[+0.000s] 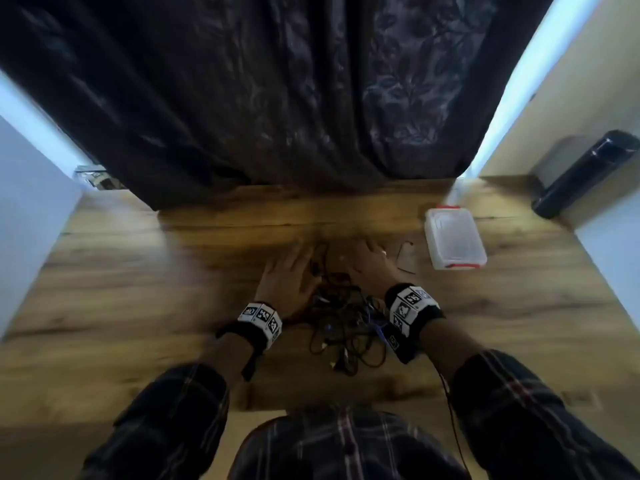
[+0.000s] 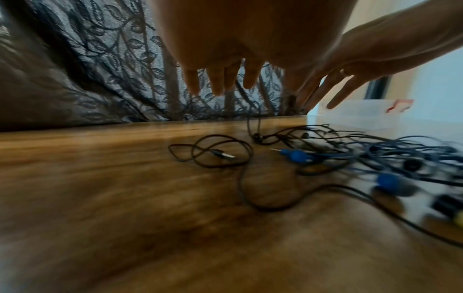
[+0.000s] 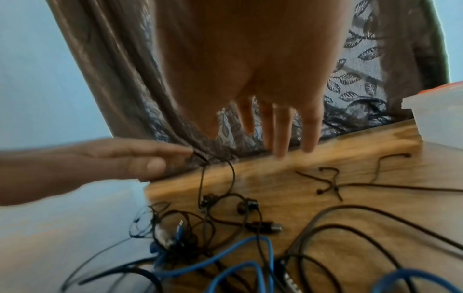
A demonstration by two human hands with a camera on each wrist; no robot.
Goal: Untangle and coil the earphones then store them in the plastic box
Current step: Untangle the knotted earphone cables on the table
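we hover left hand (image 1: 287, 276) and right hand (image 1: 369, 268), fingers spread, empty, over tangled earphones (image 1: 341, 318); untangling unstarted, plastic box (image 1: 453, 239) lidded.

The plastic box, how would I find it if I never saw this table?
Look at the wooden table, on its far right side beside the person's right hand. The plastic box lies there alone, past the tangled cables. It is the only pale, see-through thing, with red clips at both ends.

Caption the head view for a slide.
Both open hands, left and right, hover over tangled cables beside plastic box.
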